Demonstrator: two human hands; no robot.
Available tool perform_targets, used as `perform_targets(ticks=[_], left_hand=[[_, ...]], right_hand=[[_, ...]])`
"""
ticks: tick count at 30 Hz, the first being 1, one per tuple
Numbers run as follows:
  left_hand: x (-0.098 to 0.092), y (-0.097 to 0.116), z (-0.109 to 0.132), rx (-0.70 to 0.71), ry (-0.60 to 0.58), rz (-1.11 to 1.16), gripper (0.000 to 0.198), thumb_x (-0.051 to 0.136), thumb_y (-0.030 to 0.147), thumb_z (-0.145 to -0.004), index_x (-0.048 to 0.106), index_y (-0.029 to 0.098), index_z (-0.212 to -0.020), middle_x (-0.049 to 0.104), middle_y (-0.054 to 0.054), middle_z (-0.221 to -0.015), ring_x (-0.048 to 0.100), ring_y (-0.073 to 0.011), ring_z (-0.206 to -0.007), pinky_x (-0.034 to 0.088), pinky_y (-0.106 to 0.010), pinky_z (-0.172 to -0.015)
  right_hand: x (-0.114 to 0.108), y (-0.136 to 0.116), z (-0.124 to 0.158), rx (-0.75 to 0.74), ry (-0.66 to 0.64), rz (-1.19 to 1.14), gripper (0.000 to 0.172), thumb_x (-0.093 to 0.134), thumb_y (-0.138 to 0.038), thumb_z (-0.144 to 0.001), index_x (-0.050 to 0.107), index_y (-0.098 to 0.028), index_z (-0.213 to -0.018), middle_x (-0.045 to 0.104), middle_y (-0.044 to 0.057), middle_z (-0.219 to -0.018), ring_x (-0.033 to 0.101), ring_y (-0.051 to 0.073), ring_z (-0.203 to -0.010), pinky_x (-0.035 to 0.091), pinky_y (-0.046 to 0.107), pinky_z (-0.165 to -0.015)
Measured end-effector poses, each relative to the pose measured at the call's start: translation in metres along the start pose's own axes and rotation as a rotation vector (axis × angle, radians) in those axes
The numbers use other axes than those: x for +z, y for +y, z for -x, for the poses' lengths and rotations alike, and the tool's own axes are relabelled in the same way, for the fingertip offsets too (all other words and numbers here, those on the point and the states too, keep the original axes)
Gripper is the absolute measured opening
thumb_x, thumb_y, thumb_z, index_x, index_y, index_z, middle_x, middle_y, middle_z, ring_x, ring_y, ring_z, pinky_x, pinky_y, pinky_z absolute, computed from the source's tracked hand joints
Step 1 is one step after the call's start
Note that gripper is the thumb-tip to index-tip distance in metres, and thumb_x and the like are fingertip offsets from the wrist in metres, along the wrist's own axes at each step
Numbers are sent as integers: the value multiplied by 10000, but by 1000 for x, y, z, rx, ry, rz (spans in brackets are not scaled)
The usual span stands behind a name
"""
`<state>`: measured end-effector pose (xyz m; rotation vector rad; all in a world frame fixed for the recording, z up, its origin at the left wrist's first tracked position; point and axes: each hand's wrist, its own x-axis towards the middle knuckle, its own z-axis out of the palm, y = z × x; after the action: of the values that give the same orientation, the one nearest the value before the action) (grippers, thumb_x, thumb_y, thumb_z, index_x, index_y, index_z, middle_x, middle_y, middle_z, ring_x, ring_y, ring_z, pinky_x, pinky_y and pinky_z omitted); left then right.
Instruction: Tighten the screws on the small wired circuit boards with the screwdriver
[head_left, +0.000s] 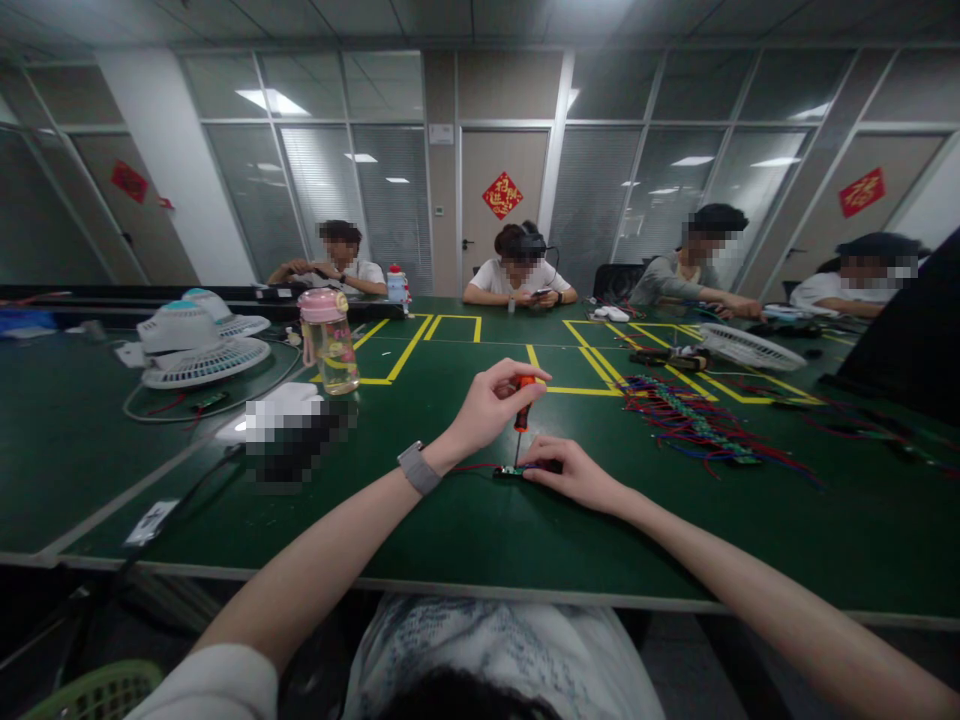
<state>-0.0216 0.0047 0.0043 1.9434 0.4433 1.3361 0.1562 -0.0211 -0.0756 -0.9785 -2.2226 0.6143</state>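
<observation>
In the head view, my left hand point(499, 402) grips a screwdriver point(523, 410) by its orange and black handle. The screwdriver stands nearly upright, its tip down at a small green circuit board point(511, 471) on the table. My right hand point(566, 470) has its fingers closed on the board's right end, pressing it to the tabletop. A red wire point(474, 467) runs left from the board. To the right lies a long row of similar circuit boards point(694, 415) with red and blue wires. Whether the tip sits in a screw is too small to tell.
The green table point(450, 540) carries yellow tape outlines. On the left stand white fans point(202, 350), a pink-lidded bottle point(330, 345) and a white object point(274, 410) with a cable. A white fan grille point(750, 345) lies at right. Several people sit across the table.
</observation>
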Motion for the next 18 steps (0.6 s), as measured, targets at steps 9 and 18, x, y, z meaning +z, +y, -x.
perform_targets(ticks=[9,18], left_hand=[[1,5,0,-26,-58,108,297,474,326,-907,638,157,-1088,639,-91,-1027,630,-149,-858,515,-286,-768],[0,7,0,18,-23,8,245,522,323,-881,693,177,-978,593,-71,-1002,585,-129,-834,495,-239,-698]], right_hand=[[0,-2,1,-56,9,36,242,561,-339,-875,717,-177,-964,624,60,-846,589,162,-781,463,281,-709],[1,-2,2,-95,17,67,230,535,-304,-892,712,-177,-963,628,58,-849,591,156,-787,460,273,-724]])
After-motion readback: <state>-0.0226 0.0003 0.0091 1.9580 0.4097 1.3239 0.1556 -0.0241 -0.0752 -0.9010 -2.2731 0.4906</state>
